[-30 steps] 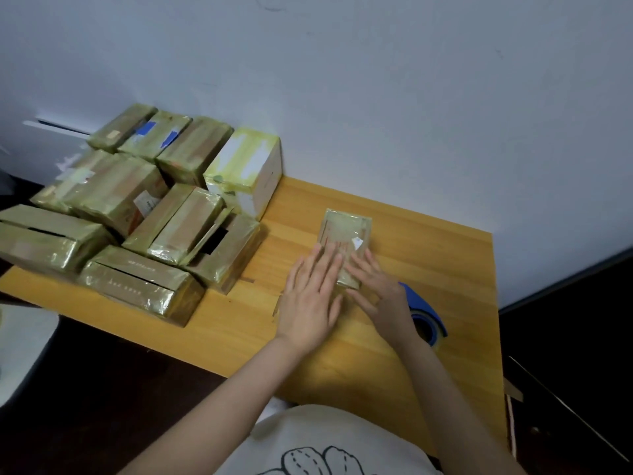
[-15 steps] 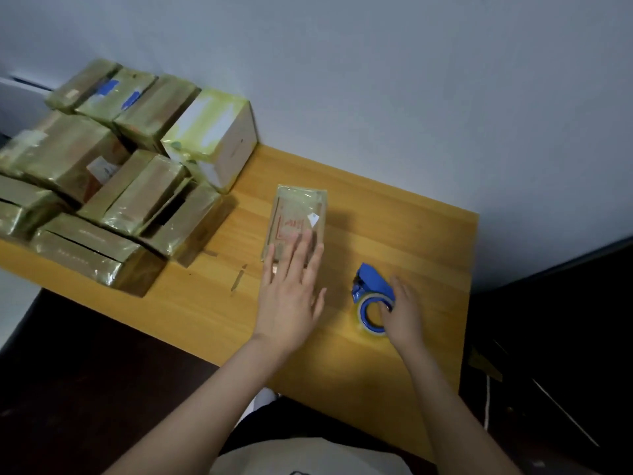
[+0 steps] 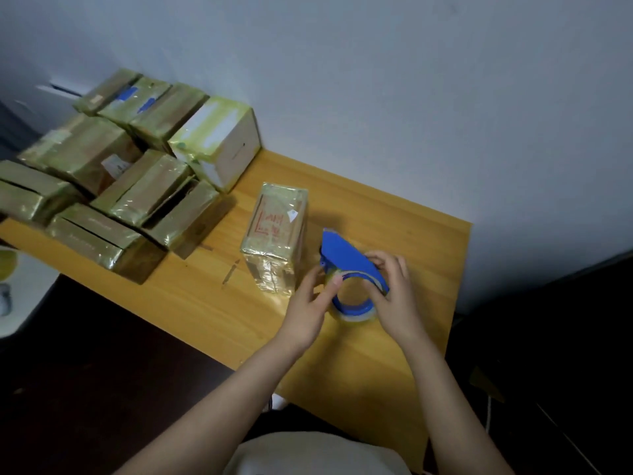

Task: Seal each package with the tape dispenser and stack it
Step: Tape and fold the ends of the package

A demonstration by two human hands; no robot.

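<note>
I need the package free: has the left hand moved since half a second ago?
Yes: the left hand left the package, moving right to hold the tape dispenser.

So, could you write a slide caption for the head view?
Left hand and right hand hold the tape dispenser beside a package on the table, more packages piled nearby.

Glossy taped cardboard package [image 3: 275,234], blue plastic tape dispenser [image 3: 346,258], smooth wooden table [image 3: 394,354].

Leftmost package [image 3: 24,197] cropped, red print [image 3: 270,222] illegible
</note>
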